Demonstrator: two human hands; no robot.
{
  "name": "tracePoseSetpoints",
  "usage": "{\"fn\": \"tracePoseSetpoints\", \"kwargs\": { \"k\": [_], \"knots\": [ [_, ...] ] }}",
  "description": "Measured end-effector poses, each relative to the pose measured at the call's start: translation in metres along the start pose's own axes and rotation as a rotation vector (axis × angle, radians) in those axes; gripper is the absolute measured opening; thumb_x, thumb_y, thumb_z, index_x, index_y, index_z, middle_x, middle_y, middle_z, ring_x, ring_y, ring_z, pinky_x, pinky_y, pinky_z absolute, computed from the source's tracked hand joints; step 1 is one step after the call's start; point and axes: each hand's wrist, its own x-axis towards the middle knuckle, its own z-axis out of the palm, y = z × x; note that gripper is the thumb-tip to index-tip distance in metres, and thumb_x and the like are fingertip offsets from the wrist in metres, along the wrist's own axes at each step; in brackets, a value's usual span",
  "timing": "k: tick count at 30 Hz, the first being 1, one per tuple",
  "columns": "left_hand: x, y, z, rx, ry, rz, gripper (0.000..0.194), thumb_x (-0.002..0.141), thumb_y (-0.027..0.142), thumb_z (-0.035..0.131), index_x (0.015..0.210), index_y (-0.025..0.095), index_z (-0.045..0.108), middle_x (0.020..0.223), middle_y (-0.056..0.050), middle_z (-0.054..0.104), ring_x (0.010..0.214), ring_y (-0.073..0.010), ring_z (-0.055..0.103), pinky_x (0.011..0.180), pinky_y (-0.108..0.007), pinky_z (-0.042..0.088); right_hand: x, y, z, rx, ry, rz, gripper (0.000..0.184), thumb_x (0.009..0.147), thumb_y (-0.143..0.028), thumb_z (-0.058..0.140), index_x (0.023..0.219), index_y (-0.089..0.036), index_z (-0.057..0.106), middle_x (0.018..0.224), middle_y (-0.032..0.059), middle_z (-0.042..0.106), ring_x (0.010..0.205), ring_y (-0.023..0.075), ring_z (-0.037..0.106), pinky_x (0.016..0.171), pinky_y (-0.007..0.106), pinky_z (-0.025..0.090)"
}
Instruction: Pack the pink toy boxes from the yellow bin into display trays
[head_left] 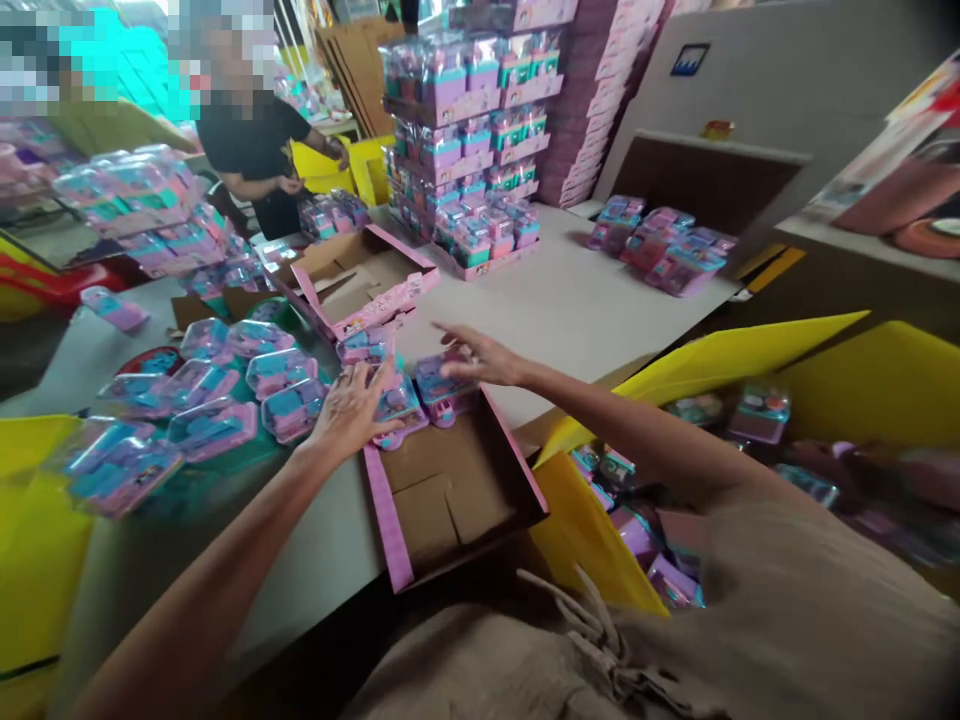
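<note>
An open pink display box (472, 500) with a brown inside lies on the table in front of me. Clear plastic packs with blue and purple contents stand at its far end, among them one pack (401, 405) at the left and another pack (435, 378) at the right. My left hand (352, 405) rests against the left pack, fingers stretched out and apart, not wrapped round it. Just over the right pack is my right hand (484, 357), its fingers spread and holding nothing. A further pack (365, 345) sits beyond my left fingertips.
Many loose packs (214, 430) lie to the left. Another open pink box (360, 285) lies ahead, before stacked filled trays (465, 150). More packs (664, 245) sit at the far right. Yellow bins (600, 540) hold packs beside me. A person (259, 150) stands across the table.
</note>
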Motion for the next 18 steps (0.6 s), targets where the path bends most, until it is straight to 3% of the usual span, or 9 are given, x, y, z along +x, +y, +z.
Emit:
{"fn": "tracePoseSetpoints", "kwargs": {
  "k": [2, 5, 7, 10, 14, 18],
  "knots": [
    [0.013, 0.011, -0.006, -0.054, 0.057, 0.03, 0.103, 0.083, 0.063, 0.081, 0.163, 0.015, 0.038, 0.147, -0.022, 0.055, 0.139, -0.0405, 0.053, 0.119, -0.049, 0.041, -0.017, 0.012, 0.0, 0.15, 0.049, 0.316, 0.051, 0.11, -0.043, 0.053, 0.149, -0.011, 0.057, 0.126, 0.0187, 0.072, 0.105, 0.0235, 0.074, 0.088, 0.036, 0.063],
    [0.046, 0.035, -0.011, -0.095, 0.037, 0.081, 0.113, 0.076, 0.069, 0.084, 0.161, 0.01, 0.038, 0.155, -0.026, 0.052, 0.149, -0.044, 0.046, 0.126, -0.053, 0.031, -0.041, 0.025, 0.008, 0.296, -0.207, 0.61, 0.04, 0.111, -0.042, 0.049, 0.114, -0.009, 0.071, 0.092, 0.0146, 0.077, 0.072, 0.0207, 0.075, 0.063, 0.031, 0.064],
    [0.063, 0.047, -0.011, -0.081, -0.098, 0.09, 0.107, 0.07, 0.061, 0.091, 0.153, 0.009, 0.047, 0.144, -0.026, 0.062, 0.141, -0.0448, 0.054, 0.123, -0.054, 0.035, -0.053, 0.027, 0.015, 0.379, -0.336, 0.658, 0.039, 0.111, -0.043, 0.048, 0.109, -0.011, 0.069, 0.084, 0.0121, 0.076, 0.064, 0.019, 0.073, 0.055, 0.029, 0.063],
    [0.069, 0.049, -0.007, -0.092, -0.206, 0.055, 0.084, 0.074, 0.054, 0.088, 0.141, 0.014, 0.056, 0.129, -0.02, 0.072, 0.121, -0.0403, 0.069, 0.107, -0.047, 0.05, -0.061, 0.019, 0.019, 0.391, -0.324, 0.704, 0.034, 0.111, -0.041, 0.05, 0.118, -0.012, 0.067, 0.091, 0.0112, 0.077, 0.063, 0.0167, 0.071, 0.051, 0.026, 0.062],
    [0.062, 0.023, -0.002, -0.231, -0.068, 0.046, 0.076, 0.079, 0.062, 0.078, 0.137, 0.019, 0.056, 0.132, -0.016, 0.071, 0.121, -0.037, 0.069, 0.1, -0.045, 0.054, -0.06, 0.009, 0.015, 0.352, -0.246, 0.718, 0.028, 0.108, -0.037, 0.058, 0.124, -0.017, 0.069, 0.097, 0.0064, 0.08, 0.059, 0.0127, 0.07, 0.053, 0.022, 0.061],
    [0.054, 0.015, -0.003, -0.339, -0.05, 0.12, 0.072, 0.076, 0.062, 0.077, 0.132, 0.021, 0.06, 0.134, -0.012, 0.071, 0.124, -0.0341, 0.068, 0.106, -0.044, 0.054, -0.055, -0.001, 0.019, 0.242, -0.268, 0.706, 0.028, 0.105, -0.032, 0.059, 0.119, -0.011, 0.072, 0.081, 0.0077, 0.08, 0.051, 0.0147, 0.07, 0.052, 0.022, 0.059]
  ]
}}
